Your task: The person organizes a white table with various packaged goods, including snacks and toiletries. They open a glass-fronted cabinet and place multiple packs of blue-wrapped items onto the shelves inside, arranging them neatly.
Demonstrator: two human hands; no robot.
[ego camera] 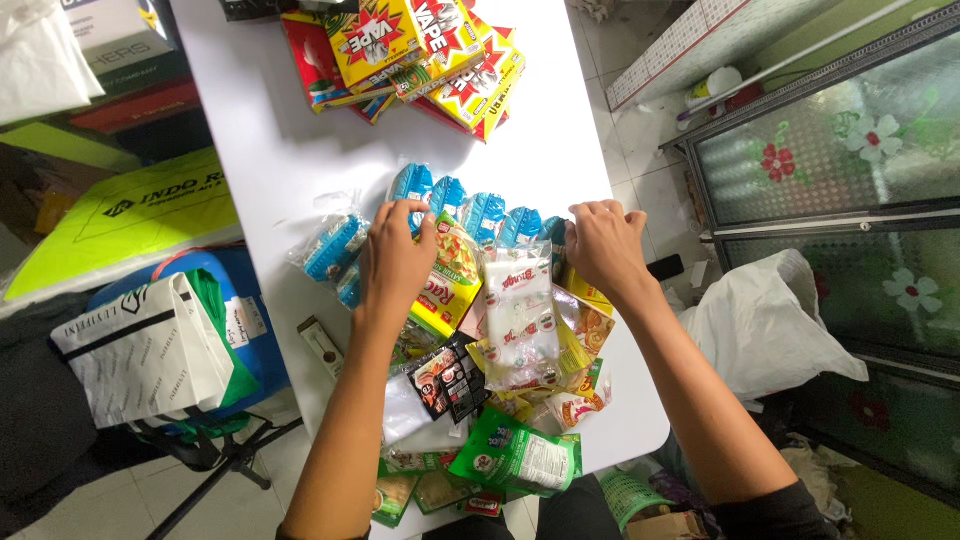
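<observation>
My left hand rests on a row of blue sachets on the white table, its fingers curled over the leftmost ones. At the row's right end, my right hand pinches the last blue sachet. Below the hands lies a heap of packets: a yellow and red packet, a clear bag with red print, a black sachet strip and a green packet. A separate blue sachet bundle lies left of my left hand.
Yellow and red boxes are stacked at the table's far end. A small brown box lies at the left edge. Left of the table stand a blue container with a white paper bag; right are a white plastic bag and a glass-front cabinet.
</observation>
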